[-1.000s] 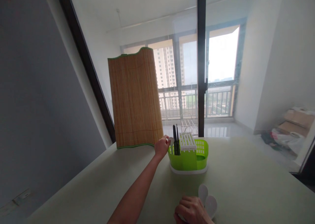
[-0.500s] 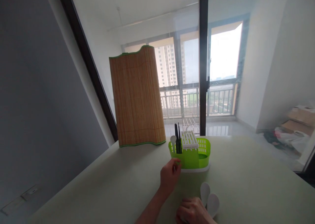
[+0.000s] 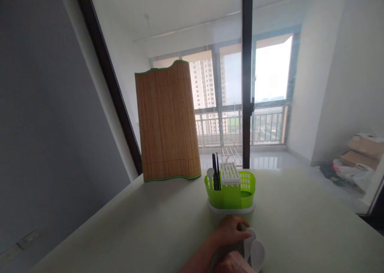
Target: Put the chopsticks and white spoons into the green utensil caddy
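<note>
Left hand (image 3: 229, 229) near centre, fingers pinching rim of white spoon (image 3: 248, 243) lying flat on table (image 3: 120, 233). Right hand (image 3: 232, 263) at near edge, half cropped, steadying second spoon (image 3: 257, 253); grip unclear. Risk: overlapping spoons could slide apart, knock green caddy (image 3: 231, 193) just beyond.

Bamboo mat (image 3: 167, 121) upright on the table (image 3: 300, 225) — boxes (image 3: 361, 147) beyond the glass
</note>
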Demonstrator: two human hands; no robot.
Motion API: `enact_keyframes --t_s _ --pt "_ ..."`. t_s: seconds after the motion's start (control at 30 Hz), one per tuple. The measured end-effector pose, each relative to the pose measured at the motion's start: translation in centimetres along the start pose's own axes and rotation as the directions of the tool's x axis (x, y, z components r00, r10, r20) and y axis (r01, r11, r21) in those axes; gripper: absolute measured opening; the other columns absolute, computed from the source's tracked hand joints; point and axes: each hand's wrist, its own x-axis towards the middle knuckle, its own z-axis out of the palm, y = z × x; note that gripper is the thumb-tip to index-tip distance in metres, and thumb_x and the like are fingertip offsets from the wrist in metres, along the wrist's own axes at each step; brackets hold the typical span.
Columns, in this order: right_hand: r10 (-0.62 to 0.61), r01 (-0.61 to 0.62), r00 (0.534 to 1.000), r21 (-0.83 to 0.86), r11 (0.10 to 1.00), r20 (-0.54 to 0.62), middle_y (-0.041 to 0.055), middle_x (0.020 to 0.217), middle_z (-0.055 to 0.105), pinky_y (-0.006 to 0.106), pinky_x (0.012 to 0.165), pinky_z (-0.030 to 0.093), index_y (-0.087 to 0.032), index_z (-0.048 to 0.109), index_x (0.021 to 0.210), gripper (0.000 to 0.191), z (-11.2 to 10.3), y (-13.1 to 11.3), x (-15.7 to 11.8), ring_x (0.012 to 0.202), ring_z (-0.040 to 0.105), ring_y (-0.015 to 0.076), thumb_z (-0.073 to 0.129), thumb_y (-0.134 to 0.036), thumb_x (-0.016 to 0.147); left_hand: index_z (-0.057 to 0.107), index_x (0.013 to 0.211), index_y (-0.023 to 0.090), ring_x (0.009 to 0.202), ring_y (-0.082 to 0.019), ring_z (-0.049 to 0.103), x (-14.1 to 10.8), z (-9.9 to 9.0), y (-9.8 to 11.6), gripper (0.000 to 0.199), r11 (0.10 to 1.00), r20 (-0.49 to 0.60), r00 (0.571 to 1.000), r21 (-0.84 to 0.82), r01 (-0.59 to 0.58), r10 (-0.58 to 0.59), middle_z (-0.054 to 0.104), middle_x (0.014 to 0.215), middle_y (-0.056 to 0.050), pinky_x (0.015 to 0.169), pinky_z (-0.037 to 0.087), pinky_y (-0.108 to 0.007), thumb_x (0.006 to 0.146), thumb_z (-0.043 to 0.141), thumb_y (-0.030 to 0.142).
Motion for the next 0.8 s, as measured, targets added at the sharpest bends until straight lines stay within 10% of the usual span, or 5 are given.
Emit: enact_keyframes --t_s 0.23,0.5,0.6,0.8 --pt "-0.209 0.21 0.938 -0.028 0.977 -0.276 -0.0033 0.039 0.047 0.03 0.035 0.019 -0.022 0.055 0.049 0.052 -3.5 -1.9 1.1 0.035 0.033 0.0093 0.047 -0.037 0.098 0.076 0.096 0.02 0.07 -0.014 0.059 -0.9 -1.0 0.9 0.024 0.991 -0.099 0.995 0.133 0.018 -0.005 0.072 0.08 -0.001 0.064 0.04 -0.026 0.079 0.064 0.029" --pt "-0.287 0.192 0.816 -0.234 0.953 -0.502 -0.0036 0.049 0.052 0.026 0.047 0.029 -0.023 0.048 0.059 0.033 -9.3 -4.5 2.5 0.047 0.048 0.0114 0.046 -0.023 0.092 0.067 0.084 0.02 0.059 -0.01 0.05 -5.2 -7.2 1.4 0.013 0.977 -0.375 0.926 0.211 0.034 0.048 0.062 0.066 0.004 0.057 0.032 -0.024 0.085 0.056 0.027" --pt "-0.28 0.2 0.816 -0.208 0.957 -0.506 -0.0043 0.049 0.052 0.026 0.048 0.029 -0.023 0.047 0.06 0.029 -9.1 -4.6 2.4 0.047 0.048 0.0111 0.047 -0.02 0.089 0.062 0.082 0.021 0.055 -0.009 0.048 -7.0 -10.8 2.8 0.019 0.967 -0.564 0.814 0.256 0.011 0.14 0.058 0.062 0.006 0.055 0.031 -0.022 0.09 0.052 0.034" --pt "-0.273 0.203 0.83 -0.191 0.96 -0.487 -0.0047 0.049 0.051 0.027 0.046 0.026 -0.024 0.048 0.062 0.026 -8.3 -4.2 2.0 0.046 0.046 0.0111 0.048 -0.018 0.088 0.064 0.092 0.02 0.054 -0.009 0.052 -7.4 -17.5 5.1 0.032 0.925 -0.845 0.429 0.377 0.056 0.319 0.06 0.065 0.005 0.056 0.035 -0.021 0.096 0.047 0.046"
